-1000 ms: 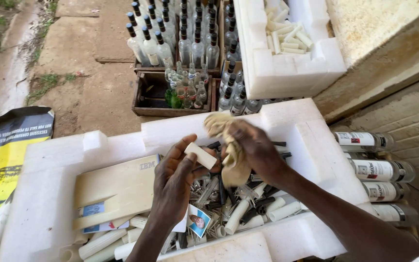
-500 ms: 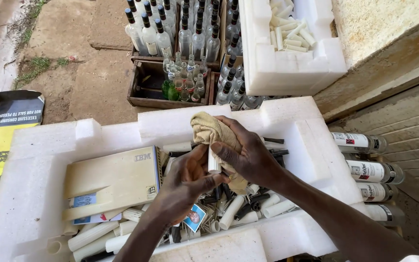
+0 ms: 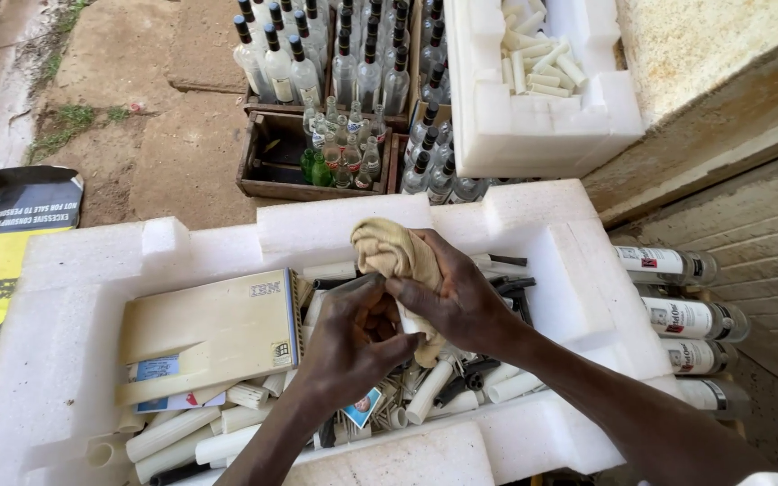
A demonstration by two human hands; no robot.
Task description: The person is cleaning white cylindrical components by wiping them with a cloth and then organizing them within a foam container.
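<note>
My right hand (image 3: 452,292) grips a tan cloth (image 3: 389,252) and presses it around a small white cylinder, which is mostly hidden between my palms. My left hand (image 3: 353,346) is closed on the lower end of that same cylinder, fingers curled under the cloth. Both hands hover over a white foam tray (image 3: 92,270) filled with several white plastic cylinders (image 3: 429,391), dark pieces (image 3: 506,283) and a beige flat case (image 3: 209,333).
A second foam box (image 3: 542,135) with white cylinders stands at the back right. Wooden crates (image 3: 272,180) hold several glass bottles (image 3: 353,72). Labelled bottles (image 3: 677,315) lie stacked at the right. A yellow and black bag (image 3: 2,243) lies at the left.
My hands came together: the white cylinder, earlier visible in my left fingers, is now wrapped in the cloth. The cloth has shifted up and over it.
</note>
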